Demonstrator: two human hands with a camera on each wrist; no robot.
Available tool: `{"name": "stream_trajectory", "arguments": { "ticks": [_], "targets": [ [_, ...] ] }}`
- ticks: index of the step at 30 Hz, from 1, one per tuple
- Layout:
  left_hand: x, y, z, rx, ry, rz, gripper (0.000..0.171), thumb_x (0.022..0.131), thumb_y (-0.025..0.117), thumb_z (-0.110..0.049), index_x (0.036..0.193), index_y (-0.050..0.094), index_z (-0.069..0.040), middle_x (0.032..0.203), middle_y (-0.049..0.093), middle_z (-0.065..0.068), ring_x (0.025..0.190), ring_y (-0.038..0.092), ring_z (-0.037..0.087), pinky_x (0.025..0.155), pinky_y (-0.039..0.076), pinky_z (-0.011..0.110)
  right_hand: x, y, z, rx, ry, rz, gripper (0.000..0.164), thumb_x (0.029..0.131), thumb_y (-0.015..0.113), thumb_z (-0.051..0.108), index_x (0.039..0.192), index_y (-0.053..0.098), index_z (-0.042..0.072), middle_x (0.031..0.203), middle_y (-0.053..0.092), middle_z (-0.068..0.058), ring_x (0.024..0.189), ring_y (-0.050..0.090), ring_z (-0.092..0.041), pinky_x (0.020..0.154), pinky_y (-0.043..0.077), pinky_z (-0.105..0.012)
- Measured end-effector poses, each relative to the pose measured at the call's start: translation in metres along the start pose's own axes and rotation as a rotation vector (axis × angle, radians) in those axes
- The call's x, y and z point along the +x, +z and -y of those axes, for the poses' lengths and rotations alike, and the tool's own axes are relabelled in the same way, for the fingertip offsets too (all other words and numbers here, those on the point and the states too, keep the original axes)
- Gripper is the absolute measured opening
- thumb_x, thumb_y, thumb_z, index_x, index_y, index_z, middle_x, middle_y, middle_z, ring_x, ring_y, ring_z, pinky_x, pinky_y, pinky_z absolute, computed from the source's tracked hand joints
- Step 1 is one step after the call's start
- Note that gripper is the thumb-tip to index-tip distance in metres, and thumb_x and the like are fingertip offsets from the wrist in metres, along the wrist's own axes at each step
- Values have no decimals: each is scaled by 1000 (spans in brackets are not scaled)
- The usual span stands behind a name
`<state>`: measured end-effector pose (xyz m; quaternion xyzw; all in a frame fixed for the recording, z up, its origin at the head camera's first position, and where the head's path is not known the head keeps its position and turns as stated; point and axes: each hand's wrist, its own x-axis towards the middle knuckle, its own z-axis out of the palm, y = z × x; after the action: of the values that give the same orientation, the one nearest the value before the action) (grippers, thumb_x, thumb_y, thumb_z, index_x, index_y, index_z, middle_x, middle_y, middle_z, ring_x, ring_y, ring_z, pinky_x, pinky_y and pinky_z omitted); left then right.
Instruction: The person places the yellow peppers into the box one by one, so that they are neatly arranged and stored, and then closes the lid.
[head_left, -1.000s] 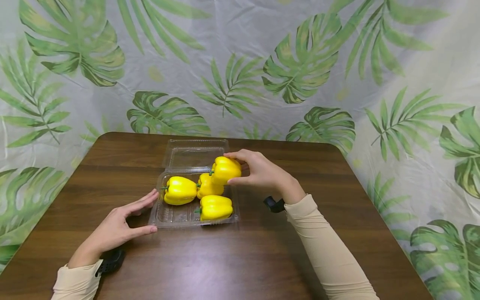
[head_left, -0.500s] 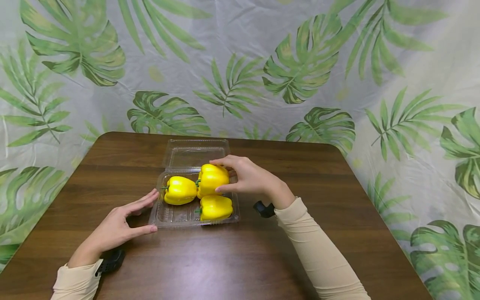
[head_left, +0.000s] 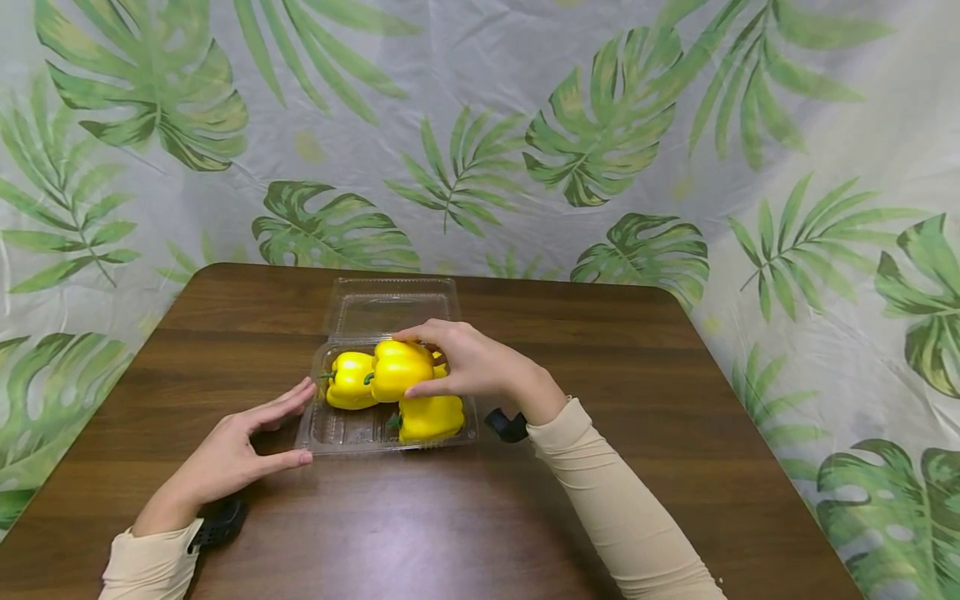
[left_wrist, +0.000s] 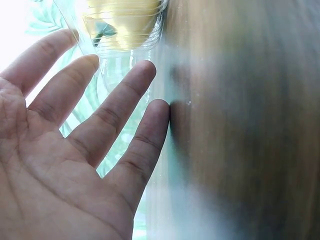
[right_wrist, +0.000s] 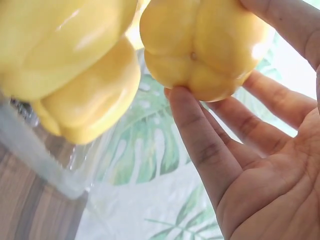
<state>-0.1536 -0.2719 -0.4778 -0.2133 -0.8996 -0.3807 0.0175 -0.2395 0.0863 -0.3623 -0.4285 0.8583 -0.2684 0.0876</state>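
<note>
My right hand (head_left: 476,367) holds a yellow bell pepper (head_left: 401,371) between thumb and fingers, above a clear plastic clamshell container (head_left: 352,446). In the right wrist view, that pepper's (right_wrist: 205,45) blossom end faces the palm. Inside the container, one yellow pepper (head_left: 347,387) sits at the left and another (head_left: 432,419) at the front right. A third (head_left: 441,362) is mostly hidden behind the held pepper and my right hand. With fingers fairly straight, my left hand (head_left: 228,458) rests at the container's left side; its fingertips (left_wrist: 90,62) are against or close to the clear wall.
The container's lid (head_left: 393,304) lies folded back behind it on the brown wooden table (head_left: 420,525). A leaf-patterned cloth (head_left: 480,150) hangs behind the table. Each wrist wears a dark strapped device, one at the left wrist (head_left: 219,523).
My right hand has carried the held pepper leftward from the container's right back, past the back right pepper, to above the middle of the container. The left hand has stayed in place.
</note>
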Motion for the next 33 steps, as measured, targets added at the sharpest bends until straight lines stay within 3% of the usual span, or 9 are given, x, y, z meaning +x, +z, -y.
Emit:
{"name": "stream_trajectory", "arguments": {
  "ticks": [5, 10, 22, 33],
  "targets": [
    [0, 0, 0, -7, 13, -3, 86, 88, 90, -39, 163, 49, -33, 171, 44, -3, 138, 37, -21, 105, 22, -5, 5, 6, 7, 59, 5, 27, 74, 92, 88, 30, 156, 55, 13, 146, 62, -7, 122, 63, -18, 101, 60, -26],
    [1, -1, 0, 0, 28, -12, 87, 87, 91, -38, 163, 50, -31, 171, 45, -1, 136, 38, -23, 104, 23, -5, 12, 12, 11, 43, -5, 50, 73, 92, 88, 32, 155, 56, 12, 151, 61, -6, 125, 64, -17, 101, 59, -23],
    [0, -1, 1, -2, 17, -2, 86, 88, 90, -39, 162, 49, -32, 171, 45, -1, 136, 37, -24, 104, 25, -4, 24, 22, 22, -103, -67, 105, 76, 92, 87, 40, 153, 57, 7, 148, 66, -6, 114, 65, -17, 98, 55, -23],
    [0, 0, 1, -4, 22, -5, 85, 88, 90, -38, 162, 49, -33, 171, 45, 0, 139, 33, -23, 104, 23, -5, 33, 35, 30, -220, -61, 165, 75, 93, 84, 45, 153, 57, 7, 147, 66, -7, 125, 63, -18, 110, 51, -29]
  ]
}}
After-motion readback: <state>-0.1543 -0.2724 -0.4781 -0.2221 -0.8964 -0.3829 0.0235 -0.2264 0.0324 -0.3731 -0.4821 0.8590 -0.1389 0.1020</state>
